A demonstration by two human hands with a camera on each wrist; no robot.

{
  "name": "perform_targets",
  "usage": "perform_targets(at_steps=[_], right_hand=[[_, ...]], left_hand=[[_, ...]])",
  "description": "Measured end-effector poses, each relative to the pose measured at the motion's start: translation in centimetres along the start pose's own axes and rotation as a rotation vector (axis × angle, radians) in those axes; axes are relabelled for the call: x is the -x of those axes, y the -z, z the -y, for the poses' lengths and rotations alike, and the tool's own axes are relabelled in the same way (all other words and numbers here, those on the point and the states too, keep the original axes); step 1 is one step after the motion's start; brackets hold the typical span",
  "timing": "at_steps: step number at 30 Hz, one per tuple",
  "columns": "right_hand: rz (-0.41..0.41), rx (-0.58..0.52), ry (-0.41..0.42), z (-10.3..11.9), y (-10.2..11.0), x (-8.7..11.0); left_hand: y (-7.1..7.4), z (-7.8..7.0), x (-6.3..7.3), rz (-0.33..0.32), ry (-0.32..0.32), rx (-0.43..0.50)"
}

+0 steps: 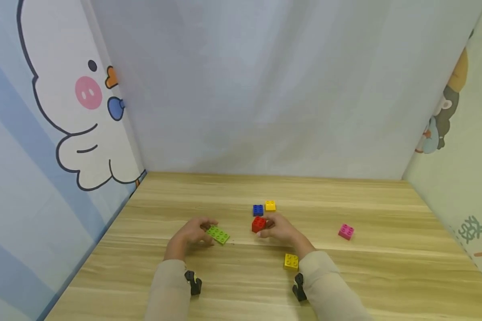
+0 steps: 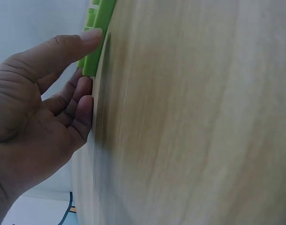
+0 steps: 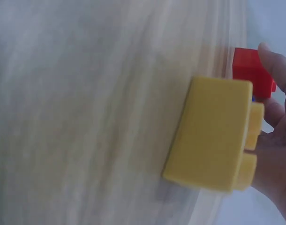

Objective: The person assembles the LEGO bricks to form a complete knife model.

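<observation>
My left hand point(image 1: 194, 231) pinches the near-left end of a lime-green toy brick point(image 1: 218, 235), long with two rows of studs. In the left wrist view the thumb point(image 2: 63, 51) presses on its side; the fingers curl beneath. The green brick point(image 2: 101, 40) lies on or very near the tabletop there. To the right, my right hand point(image 1: 282, 229) holds a red brick point(image 1: 259, 224) between thumb and fingers. The right wrist view shows the thumb against the red brick point(image 3: 252, 72), its far side hidden. A gap separates the red and green bricks.
Behind the red brick sit a blue brick point(image 1: 258, 210) and a small yellow brick point(image 1: 270, 205). Another yellow brick point(image 1: 291, 262) is beside the right wrist. A pink brick point(image 1: 346, 232) lies farther right on the wooden table point(image 1: 385, 276). A grey curtain point(image 1: 265, 89) hangs behind.
</observation>
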State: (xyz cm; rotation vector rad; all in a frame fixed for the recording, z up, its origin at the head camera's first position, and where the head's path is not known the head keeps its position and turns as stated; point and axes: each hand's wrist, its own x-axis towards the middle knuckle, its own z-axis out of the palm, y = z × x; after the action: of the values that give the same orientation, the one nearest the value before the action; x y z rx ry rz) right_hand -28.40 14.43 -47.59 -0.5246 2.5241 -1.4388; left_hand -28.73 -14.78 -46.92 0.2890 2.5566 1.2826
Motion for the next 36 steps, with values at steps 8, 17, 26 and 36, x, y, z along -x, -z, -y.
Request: perform_targets(at_steps=[8,17,26,36], right_hand=[[-0.024,0.039,-0.025,0.0,-0.4,-0.1],[-0.025,0.013,-0.034,0.5,-0.5,0.6],[-0.078,-0.009,-0.078,0.8,0.1,0.4],[-0.045,-0.002,-0.034,0.6,0.6,0.5]], left_hand=[[-0.3,-0.5,-0.1,-0.009,0.022,-0.045],[-0.7,-0.5,0.0,-0.002,0.032,-0.076],[0.0,-0.7,0.0,-0.043,0.009,-0.072],[-0.4,-0.8,0.0,-0.084,-0.027,-0.012]])
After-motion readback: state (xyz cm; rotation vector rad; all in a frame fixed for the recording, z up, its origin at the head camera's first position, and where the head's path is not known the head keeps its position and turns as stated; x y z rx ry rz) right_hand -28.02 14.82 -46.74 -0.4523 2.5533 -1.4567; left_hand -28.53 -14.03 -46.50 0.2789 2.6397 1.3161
